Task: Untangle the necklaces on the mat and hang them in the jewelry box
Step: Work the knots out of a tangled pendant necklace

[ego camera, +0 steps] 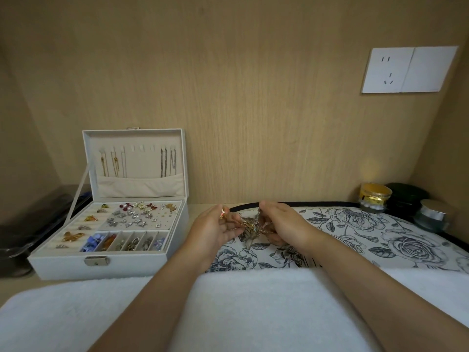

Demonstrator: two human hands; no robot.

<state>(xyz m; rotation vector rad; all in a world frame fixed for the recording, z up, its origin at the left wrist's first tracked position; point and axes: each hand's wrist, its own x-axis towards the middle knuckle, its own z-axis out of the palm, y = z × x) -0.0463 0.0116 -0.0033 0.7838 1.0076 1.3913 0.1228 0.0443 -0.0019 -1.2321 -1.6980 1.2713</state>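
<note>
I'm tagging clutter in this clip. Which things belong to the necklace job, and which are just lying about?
Job: tangled necklaces, pinched by left hand and right hand; floral mat; open jewelry box; chains hung in its lid.
Lying about: gold-banded jar; black container; silver-lidded jar; white towel; wall socket.

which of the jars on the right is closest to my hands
The gold-banded jar, leftmost of the three; the black jar and the silver-lidded jar sit farther right.

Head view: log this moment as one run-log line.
phase: untangling | left hand: pinches necklace tangle | right hand: pinches same tangle over floral mat | jewelry box: open, some lid hooks free
</note>
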